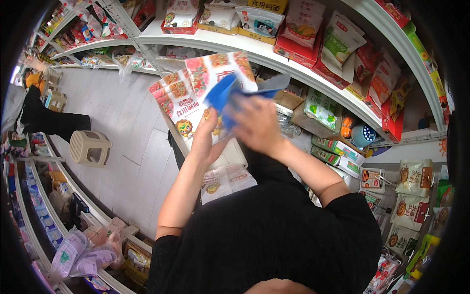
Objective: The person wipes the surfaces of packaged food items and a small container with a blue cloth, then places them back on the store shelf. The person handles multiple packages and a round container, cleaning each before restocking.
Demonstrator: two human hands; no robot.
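Observation:
My left hand (205, 145) grips the lower end of a white food packet (200, 73) printed with red flowers and a cartoon lion. Another packet (180, 101) of the same design lies beside it, over the side of an open cardboard carton (167, 119). In my right hand (259, 125), blurred by motion, is a blue cloth (220, 92) with a greyish flap. The cloth lies over the held packet's face and hides part of it; whether it presses on it I cannot tell. A further packet (227, 180) lies close to my body, below the carton.
A white shelf (220, 40) with boxed packets curves across the front and right. Cartons and a blue round container (363, 135) stand beneath it. A beige plastic stool (90, 149) stands on the left floor, near a person's dark-clothed leg (55, 114). Bagged goods (88, 253) sit lower left.

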